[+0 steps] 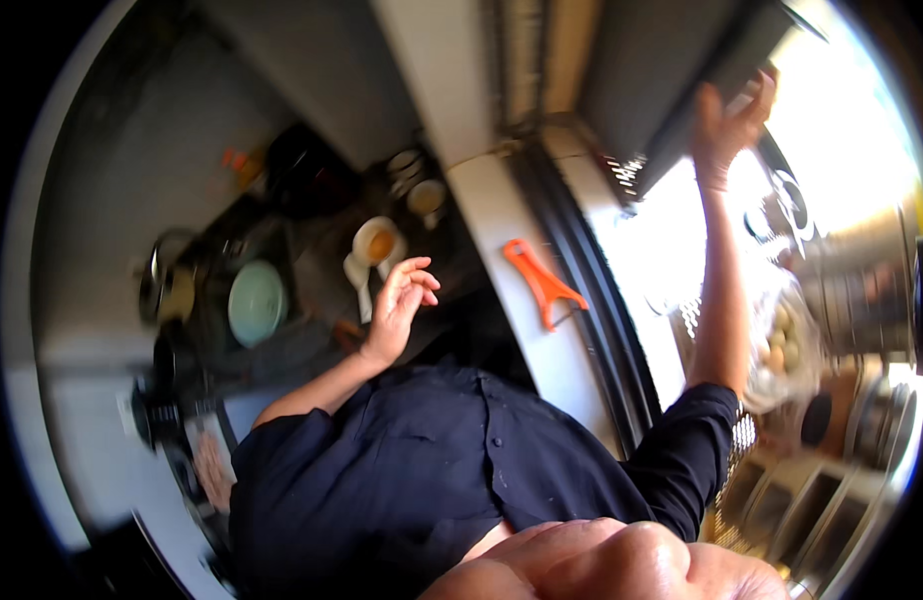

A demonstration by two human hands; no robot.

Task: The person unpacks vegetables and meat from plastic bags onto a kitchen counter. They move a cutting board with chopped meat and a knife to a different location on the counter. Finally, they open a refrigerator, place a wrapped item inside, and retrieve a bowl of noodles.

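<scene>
My left hand [403,307] is held in front of my dark shirt [431,442], fingers loosely bent and nothing in them. Just beyond it on the dark counter stands a white cup [365,231] with orange-brown contents, and a white spoon [356,281] lies beside the cup. My right hand [731,135] is raised at the upper right, fingers spread, before a dark grey panel [656,82] and a bright window. Blur hides whether its fingertips touch the panel. Between the hands, an orange Y-shaped peeler [540,281] rests on a white ledge [499,206].
A pale green bowl [257,304] stands left, near a blurred kettle [161,281]. A black sliding track [581,262] runs along the ledge. At right are scissors [795,202], a clear bag of eggs [782,345], a metal pot [855,285] and plates [878,427] in a rack.
</scene>
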